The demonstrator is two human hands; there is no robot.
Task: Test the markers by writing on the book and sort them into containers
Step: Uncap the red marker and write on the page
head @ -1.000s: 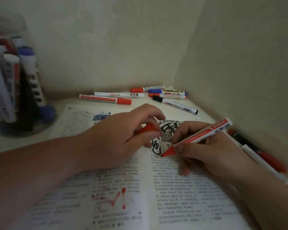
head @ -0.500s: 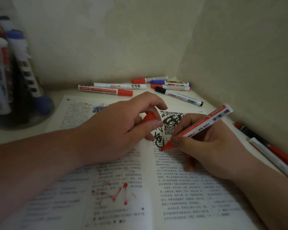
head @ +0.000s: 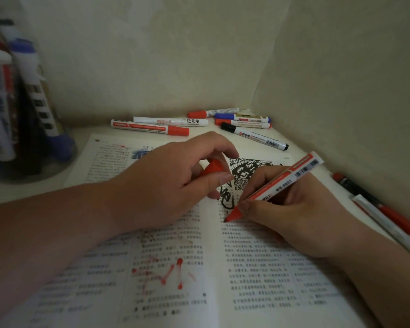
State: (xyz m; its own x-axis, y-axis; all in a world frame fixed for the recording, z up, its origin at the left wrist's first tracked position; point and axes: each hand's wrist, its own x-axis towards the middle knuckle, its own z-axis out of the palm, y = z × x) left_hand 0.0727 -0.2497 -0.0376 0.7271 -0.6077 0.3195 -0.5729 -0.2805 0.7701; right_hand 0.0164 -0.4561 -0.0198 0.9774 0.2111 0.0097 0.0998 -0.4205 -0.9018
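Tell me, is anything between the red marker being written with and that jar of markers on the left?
Yes. The left hand, pinching the red cap, lies over the book between the red marker in the right hand and the jar. A low sweep leftwards would likely meet it.

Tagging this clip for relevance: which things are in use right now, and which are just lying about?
In use: red marker in the right hand, tip on the book; red cap in the left hand.
Lying about: loose markers at the back; markers by the right wall; jar of markers.
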